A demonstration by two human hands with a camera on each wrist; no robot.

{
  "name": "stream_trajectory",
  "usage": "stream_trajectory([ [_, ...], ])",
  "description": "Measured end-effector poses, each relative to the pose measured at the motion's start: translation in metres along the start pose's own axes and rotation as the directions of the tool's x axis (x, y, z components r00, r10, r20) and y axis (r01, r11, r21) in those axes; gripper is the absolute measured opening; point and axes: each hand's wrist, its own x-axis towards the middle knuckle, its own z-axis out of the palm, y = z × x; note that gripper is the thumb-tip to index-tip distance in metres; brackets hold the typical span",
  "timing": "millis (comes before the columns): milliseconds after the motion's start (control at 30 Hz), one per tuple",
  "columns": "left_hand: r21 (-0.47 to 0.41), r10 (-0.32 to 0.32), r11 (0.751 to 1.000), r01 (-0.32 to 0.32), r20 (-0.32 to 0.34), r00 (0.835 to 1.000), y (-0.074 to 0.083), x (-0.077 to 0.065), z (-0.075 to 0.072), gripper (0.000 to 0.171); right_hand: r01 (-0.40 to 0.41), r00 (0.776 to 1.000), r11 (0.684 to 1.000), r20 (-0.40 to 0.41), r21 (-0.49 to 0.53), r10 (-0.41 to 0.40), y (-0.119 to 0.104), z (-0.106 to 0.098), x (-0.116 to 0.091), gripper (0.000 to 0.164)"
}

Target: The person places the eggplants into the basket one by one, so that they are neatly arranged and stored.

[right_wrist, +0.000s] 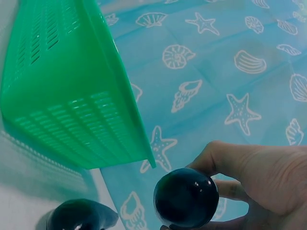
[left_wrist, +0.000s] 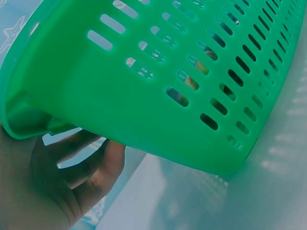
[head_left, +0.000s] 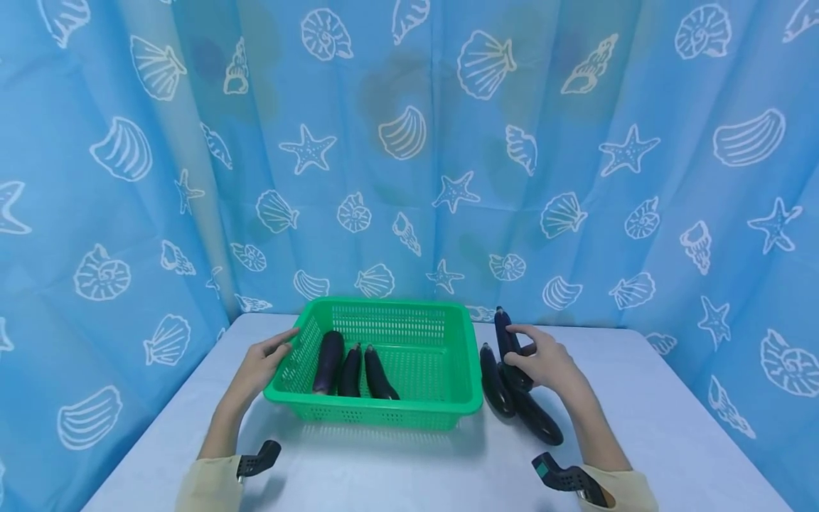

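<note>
My right hand (head_left: 547, 359) grips a dark purple eggplant (head_left: 507, 334) between thumb and fingers, its stem end pointing away. In the right wrist view the rounded end of that eggplant (right_wrist: 186, 197) faces the camera. Two more eggplants lie beneath and beside it: one on the left (head_left: 494, 384), another toward the front (head_left: 539, 418). At the left side of the green basket (head_left: 377, 411), my left hand (head_left: 259, 366) touches the rim with extended fingers. Inside the basket, at its left, lie three eggplants (head_left: 329, 361), side by side.
A white tabletop (head_left: 358, 476) lies under everything. Close behind it hangs a blue curtain (head_left: 409, 192) printed with white shells and starfish. The basket's right wall (right_wrist: 72, 110) stands just left of the loose eggplants. A black wrist device (head_left: 256, 461) is strapped on each forearm.
</note>
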Motion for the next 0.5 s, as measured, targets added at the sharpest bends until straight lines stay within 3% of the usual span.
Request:
stream_trajectory([
  [500,-0.003,-0.016,1.0,0.016,0.004,1.0,-0.002,0.002,0.001,0.046,0.006,1.0,1.0,0.024,-0.019,-0.006,-0.017,-0.002,0.003,0.059],
])
